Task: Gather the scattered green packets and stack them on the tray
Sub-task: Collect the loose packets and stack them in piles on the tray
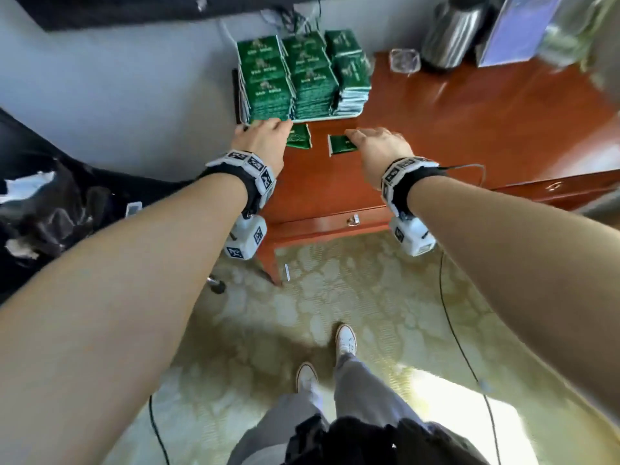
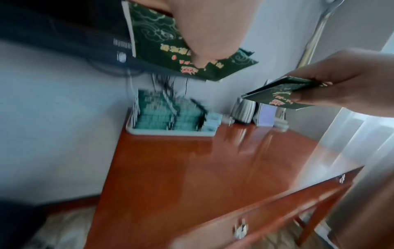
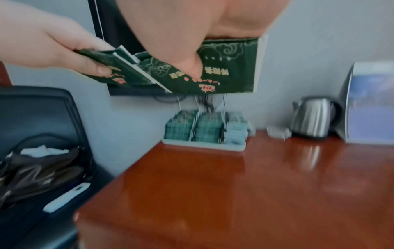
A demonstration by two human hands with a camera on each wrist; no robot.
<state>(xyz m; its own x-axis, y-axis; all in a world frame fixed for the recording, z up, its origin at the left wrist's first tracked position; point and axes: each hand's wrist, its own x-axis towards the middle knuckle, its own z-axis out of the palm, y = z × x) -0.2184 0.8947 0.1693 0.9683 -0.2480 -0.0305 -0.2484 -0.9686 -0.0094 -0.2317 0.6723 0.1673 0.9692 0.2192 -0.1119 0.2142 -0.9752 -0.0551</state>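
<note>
A white tray (image 1: 322,118) at the back left corner of the red wooden table (image 1: 453,129) carries tall stacks of green packets (image 1: 302,75). My left hand (image 1: 268,130) hovers just in front of the tray and pinches a few green packets (image 1: 299,137) between thumb and fingers. In the left wrist view the thumb presses on those packets (image 2: 153,42). My right hand (image 1: 367,139) is beside it and pinches another green packet (image 1: 341,144), seen under the thumb in the right wrist view (image 3: 232,67). Both hands are above the table surface, and the tray (image 3: 202,146) lies beyond them.
A steel kettle (image 1: 453,31), a glass ashtray (image 1: 404,60) and a standing card (image 1: 523,28) line the table's back right. An open black bag (image 1: 50,203) sits left of the table. A drawer handle (image 1: 353,220) is on the front edge. Cables trail on the carpet.
</note>
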